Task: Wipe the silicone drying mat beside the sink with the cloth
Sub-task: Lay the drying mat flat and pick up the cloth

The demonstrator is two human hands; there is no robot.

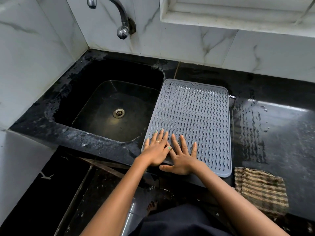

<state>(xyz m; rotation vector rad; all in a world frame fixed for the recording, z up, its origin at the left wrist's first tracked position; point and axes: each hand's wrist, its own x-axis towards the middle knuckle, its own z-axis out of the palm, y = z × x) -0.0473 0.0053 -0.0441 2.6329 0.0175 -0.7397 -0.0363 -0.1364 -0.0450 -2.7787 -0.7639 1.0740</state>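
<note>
A grey silicone drying mat with wavy ridges lies flat on the black counter, just right of the sink. My left hand rests palm down on the mat's near left corner, fingers spread. My right hand lies flat beside it on the mat's near edge, fingers apart, thumb off the front edge. Neither hand holds anything. A brown striped cloth lies crumpled on the counter's front edge, to the right of the mat and apart from both hands.
A black sink with a metal drain sits left of the mat under a chrome tap. The black counter to the right is wet with streaks and drops. Marble-tiled walls stand behind and to the left.
</note>
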